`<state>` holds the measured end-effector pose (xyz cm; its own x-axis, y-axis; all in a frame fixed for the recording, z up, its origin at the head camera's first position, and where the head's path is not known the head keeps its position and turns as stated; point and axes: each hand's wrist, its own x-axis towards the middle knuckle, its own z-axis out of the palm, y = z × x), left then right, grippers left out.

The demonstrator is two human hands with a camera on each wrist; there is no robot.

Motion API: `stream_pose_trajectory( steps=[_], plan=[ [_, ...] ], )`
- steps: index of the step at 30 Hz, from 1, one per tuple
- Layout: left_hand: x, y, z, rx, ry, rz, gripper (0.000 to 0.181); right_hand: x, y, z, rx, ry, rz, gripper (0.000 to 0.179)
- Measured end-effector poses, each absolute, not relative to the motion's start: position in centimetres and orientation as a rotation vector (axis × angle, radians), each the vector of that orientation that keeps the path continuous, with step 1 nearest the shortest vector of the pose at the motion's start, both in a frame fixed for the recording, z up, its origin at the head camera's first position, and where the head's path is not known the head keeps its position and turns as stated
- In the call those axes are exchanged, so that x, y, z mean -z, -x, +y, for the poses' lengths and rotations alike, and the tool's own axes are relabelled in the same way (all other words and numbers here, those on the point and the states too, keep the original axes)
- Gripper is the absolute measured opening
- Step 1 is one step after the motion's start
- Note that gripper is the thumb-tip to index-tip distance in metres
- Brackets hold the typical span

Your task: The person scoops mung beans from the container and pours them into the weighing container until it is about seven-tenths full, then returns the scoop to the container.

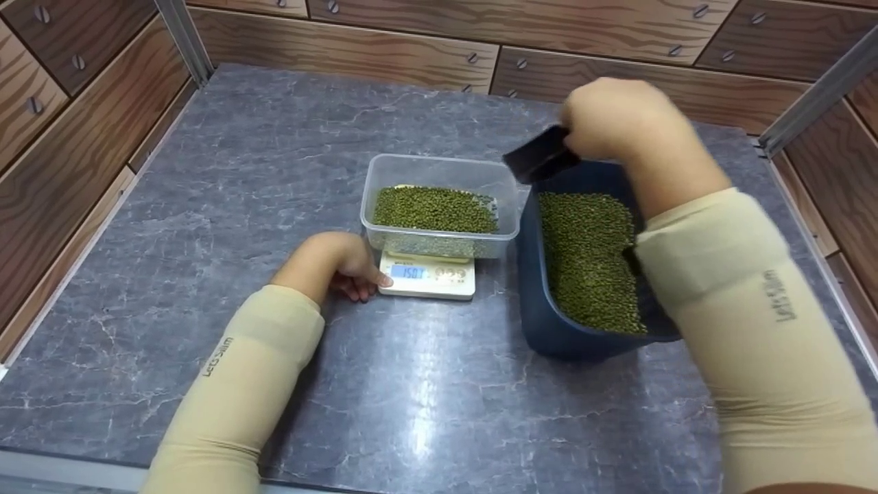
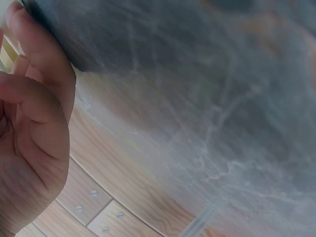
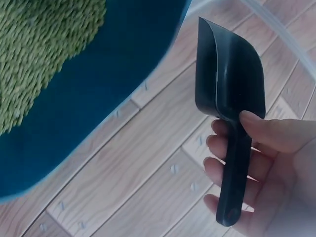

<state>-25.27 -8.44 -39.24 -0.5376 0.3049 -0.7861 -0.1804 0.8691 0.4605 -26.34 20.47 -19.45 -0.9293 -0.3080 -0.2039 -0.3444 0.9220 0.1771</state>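
Note:
A black scoop (image 1: 542, 154) is gripped by its handle in my right hand (image 1: 614, 120), raised above the far end of a blue bin (image 1: 531, 274). In the right wrist view the scoop (image 3: 239, 74) looks empty, with thumb and fingers around its handle. Small green mung beans (image 1: 593, 261) fill much of the bin. To its left, a clear plastic container (image 1: 442, 243) with a layer of mung beans (image 1: 435, 209) sits on a white kitchen scale (image 1: 429, 285) with a lit display. My left hand (image 1: 350, 264) touches the scale's front left corner with the thumb, its other fingers loosely bent beside it.
Everything stands on a dark grey marbled tabletop (image 1: 206, 206). Wood-patterned panels (image 1: 398, 41) enclose the back and sides, with metal posts (image 1: 185, 41) at the rear corners. The bin stands close beside the clear container.

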Motion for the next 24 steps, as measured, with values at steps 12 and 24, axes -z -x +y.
stream_pose_trajectory(
  steps=[12, 24],
  plan=[
    [39.3, 25.3, -8.5, -0.616, -0.094, 2.041, 0.033, 21.7, 24.9, 22.9, -0.375, 0.454, 2.637, 0.012],
    [39.3, 25.3, -8.4, -0.591, -0.082, 2.022, 0.034, 26.2, 23.0, 20.6, -0.61, 0.52, 2.475, 0.009]
  ],
)
